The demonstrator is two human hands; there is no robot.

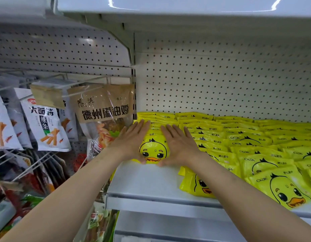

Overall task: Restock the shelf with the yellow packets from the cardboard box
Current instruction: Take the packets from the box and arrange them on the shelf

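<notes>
Rows of yellow duck-face packets (247, 142) lie overlapping on the white shelf (144, 182). At the shelf's left end, my left hand (133, 140) and my right hand (179, 144) lie flat with straight fingers on either side of the front packet (153, 151) of the leftmost row, thumbs meeting along its near edge. One yellow packet (196, 184) stands tilted near the shelf's front edge, right of my right forearm. The cardboard box is out of view.
A perforated white back panel (221, 81) rises behind the packets and another shelf (186, 7) hangs overhead. To the left, snack bags (44, 126) and a brown chicken packet (104, 109) hang from wire pegs close to my left forearm.
</notes>
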